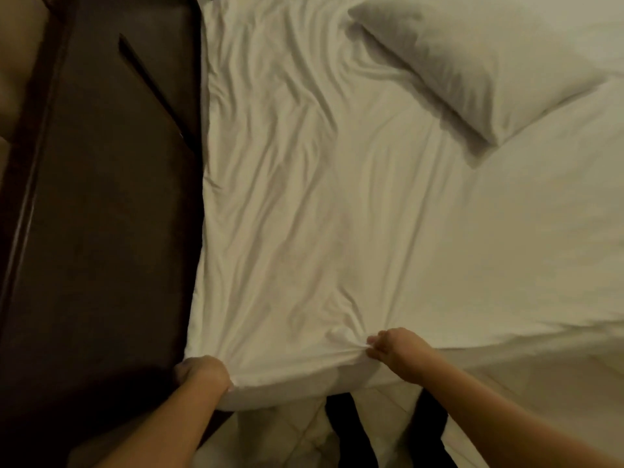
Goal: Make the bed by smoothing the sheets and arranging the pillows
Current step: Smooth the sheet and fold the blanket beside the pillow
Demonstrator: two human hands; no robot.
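A white sheet [337, 204] covers the bed, with long wrinkles running away from its near edge. At the near left corner my left hand [202, 371] grips the sheet's hem, fingers curled round the fabric. My right hand [393, 349] pinches a bunch of the same sheet along the near edge, and creases fan out from that pinch. A white pillow [472, 69] lies flat and askew at the upper right of the bed, apart from both hands.
A dark wooden headboard or bed frame [101, 214] runs along the left side of the mattress. Pale tiled floor [371, 427] and my dark legs show below the near edge. The mattress side [526, 373] runs off to the lower right.
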